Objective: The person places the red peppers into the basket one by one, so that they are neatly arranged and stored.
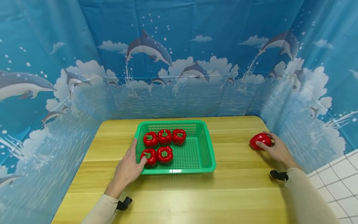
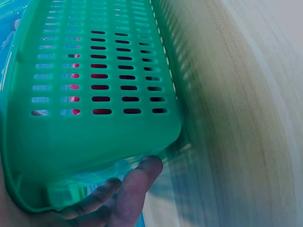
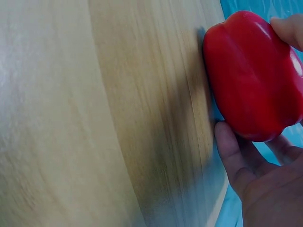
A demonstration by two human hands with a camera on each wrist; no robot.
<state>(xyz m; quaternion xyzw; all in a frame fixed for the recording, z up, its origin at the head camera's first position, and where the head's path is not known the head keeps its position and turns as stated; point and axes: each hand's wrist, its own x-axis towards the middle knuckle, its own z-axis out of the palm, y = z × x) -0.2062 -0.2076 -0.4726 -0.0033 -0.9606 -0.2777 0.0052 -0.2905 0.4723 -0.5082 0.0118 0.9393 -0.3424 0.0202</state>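
Observation:
A green plastic basket [image 1: 209,146] with slotted walls stands on the wooden table, and several red bell peppers [image 1: 164,137] sit in its left half. My left hand [image 1: 129,166] grips the basket's near left corner, thumb over the rim and fingers along the outside. In the left wrist view, those fingers [image 2: 130,198] curl round the basket's corner. Far to the right, my right hand [image 1: 279,152] holds another red bell pepper [image 1: 258,141], its thumb on the near side. The right wrist view shows this pepper [image 3: 253,75] lying sideways between thumb and fingers, close to the table surface.
The wooden table [image 1: 179,196] reaches back to a blue curtain [image 1: 184,99] printed with dolphins, which also hangs along both sides. White tiles [image 1: 338,180] show at the lower right. A black strap piece [image 1: 278,175] sticks out at the right wrist.

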